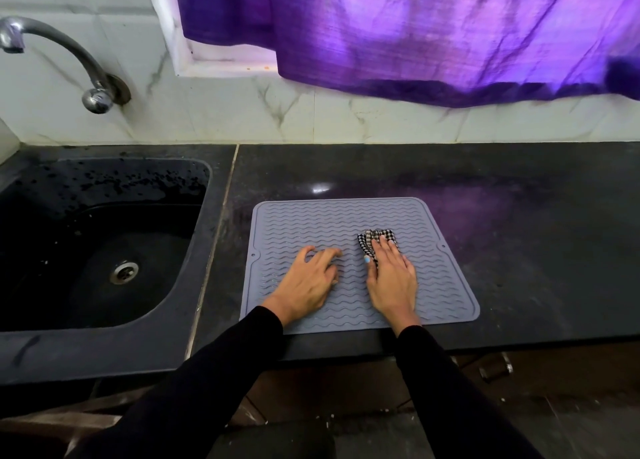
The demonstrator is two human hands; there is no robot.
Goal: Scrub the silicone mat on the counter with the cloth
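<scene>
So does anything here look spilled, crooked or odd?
Only small things: the mat sits slightly askew, its near edge at the counter's front edge, and water drops speckle the sink rim. Nothing looks damaged.

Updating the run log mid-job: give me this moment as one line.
step: scrubbing | right hand: presses checked cloth on mat | left hand: fingertips steady mat | sink: left of mat
</scene>
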